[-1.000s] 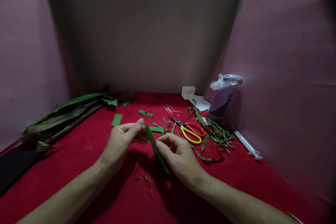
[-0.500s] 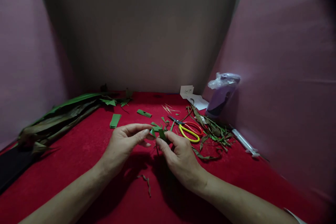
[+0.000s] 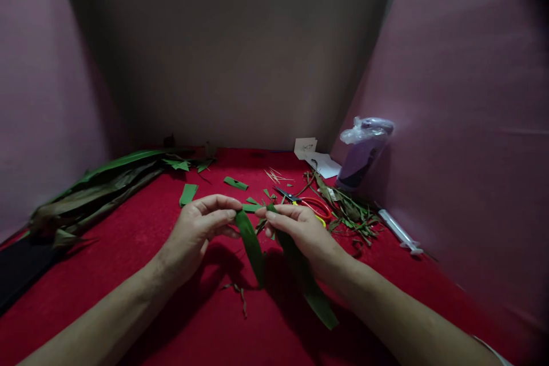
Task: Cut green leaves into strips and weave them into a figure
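Note:
My left hand (image 3: 194, 231) pinches the top end of a green leaf strip (image 3: 251, 249), which hangs curved down toward the red cloth. Thumb and fingertips of my right hand (image 3: 306, 235) are closed on a longer leaf strip (image 3: 312, 289) that slants down to the lower right under the palm and wrist. The two pinches are slightly apart. Beyond the fingers, small cut green leaf pieces (image 3: 252, 207) lie on the cloth. Scissors with red and yellow handles (image 3: 315, 204) lie just past my right hand, which partly hides them.
Large leaves (image 3: 107, 183) lie along the left wall. To the right are a heap of leaf scraps (image 3: 354, 214), a syringe (image 3: 398, 233) and a purple bottle (image 3: 360, 154) in plastic. Toothpicks (image 3: 274, 175) and white paper (image 3: 321, 166) lie farther back. A dry twisted scrap (image 3: 241, 294) sits in front.
Two leaf strips now hang down from my fingers, where before only short leaf ends showed between them. My right hand has turned, palm more downward, and covers more of the scissors.

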The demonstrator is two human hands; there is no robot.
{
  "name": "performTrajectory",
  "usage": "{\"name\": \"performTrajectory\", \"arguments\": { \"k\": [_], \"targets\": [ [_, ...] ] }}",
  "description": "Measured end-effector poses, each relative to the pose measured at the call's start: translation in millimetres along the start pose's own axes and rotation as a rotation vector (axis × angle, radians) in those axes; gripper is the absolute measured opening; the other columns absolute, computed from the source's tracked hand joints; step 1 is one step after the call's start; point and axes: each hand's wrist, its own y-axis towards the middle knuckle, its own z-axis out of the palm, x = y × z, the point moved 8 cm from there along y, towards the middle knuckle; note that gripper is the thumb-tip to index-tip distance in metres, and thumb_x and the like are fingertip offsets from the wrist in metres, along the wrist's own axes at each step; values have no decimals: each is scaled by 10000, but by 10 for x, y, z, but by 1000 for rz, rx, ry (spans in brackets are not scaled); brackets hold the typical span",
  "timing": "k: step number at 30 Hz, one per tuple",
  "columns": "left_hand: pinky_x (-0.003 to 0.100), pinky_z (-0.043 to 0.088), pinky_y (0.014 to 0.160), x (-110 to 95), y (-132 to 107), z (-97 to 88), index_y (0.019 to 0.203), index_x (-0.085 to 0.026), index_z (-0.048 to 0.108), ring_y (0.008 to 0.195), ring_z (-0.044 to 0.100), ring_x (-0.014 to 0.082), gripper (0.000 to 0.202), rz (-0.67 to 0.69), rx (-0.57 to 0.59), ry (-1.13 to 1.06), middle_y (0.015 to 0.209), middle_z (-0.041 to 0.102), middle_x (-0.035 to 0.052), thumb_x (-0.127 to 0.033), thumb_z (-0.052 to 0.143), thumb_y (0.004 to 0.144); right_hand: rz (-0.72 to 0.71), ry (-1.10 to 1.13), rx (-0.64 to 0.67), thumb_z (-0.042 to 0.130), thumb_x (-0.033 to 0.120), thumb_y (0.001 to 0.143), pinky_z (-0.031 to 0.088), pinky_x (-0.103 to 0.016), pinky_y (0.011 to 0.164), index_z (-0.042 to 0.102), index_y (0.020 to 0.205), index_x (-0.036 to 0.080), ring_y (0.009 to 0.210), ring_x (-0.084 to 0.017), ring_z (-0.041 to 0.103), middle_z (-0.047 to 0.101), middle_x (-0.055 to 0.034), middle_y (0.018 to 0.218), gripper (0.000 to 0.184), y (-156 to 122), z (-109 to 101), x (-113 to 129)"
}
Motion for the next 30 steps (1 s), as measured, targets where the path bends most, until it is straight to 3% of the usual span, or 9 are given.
{"name": "performTrajectory", "arguments": {
  "k": [5, 9, 13, 20, 24, 30],
  "targets": [
    [196, 521, 575, 30, -12, 18, 807, -158, 689, 643, 608, 116, 119, -28, 5, 13, 740, 675, 22, -152, 691, 688, 114, 220, 96, 651, 389, 751, 205, -174, 376, 681, 910, 176, 401, -27, 303, 547, 29, 645, 268, -9, 46, -68],
    [187, 516, 568, 41, -16, 26, 808, -154, 687, 628, 605, 108, 119, -48, 3, 4, 724, 667, 16, -149, 693, 689, 64, 308, 154, 706, 386, 720, 272, -164, 403, 677, 851, 156, 468, -36, 390, 561, 7, 692, 266, 13, 48, 3],
    [200, 517, 591, 47, -30, 51, 827, -153, 682, 667, 623, 128, 125, -57, 33, 18, 741, 681, 32, -181, 696, 706, 43, 236, 183, 725, 341, 705, 299, -172, 413, 662, 880, 162, 472, -42, 416, 562, 17, 677, 258, 24, 65, -27],
    [225, 517, 613, 20, -55, 146, 842, -162, 688, 646, 611, 129, 145, -17, 117, 112, 734, 670, 23, -281, 669, 760, -142, 56, 70, 738, 293, 670, 286, -181, 407, 602, 760, 164, 434, -40, 395, 548, 47, 602, 208, 9, 19, 87],
    [235, 515, 622, -19, -68, 198, 832, -167, 692, 650, 619, 139, 188, 14, 159, 109, 741, 681, 31, -333, 606, 811, -266, -47, 30, 686, 297, 726, 301, -194, 436, 628, 718, 158, 477, -58, 409, 522, 42, 568, 150, -12, -22, 248],
    [237, 507, 596, -68, -117, 240, 817, -185, 695, 604, 618, 139, 214, 89, 163, 174, 703, 664, 18, -359, 571, 833, -347, -154, 40, 613, 238, 796, 367, -208, 469, 659, 802, 192, 511, -78, 457, 555, 32, 613, 65, -116, 55, 327]
  ]
}}
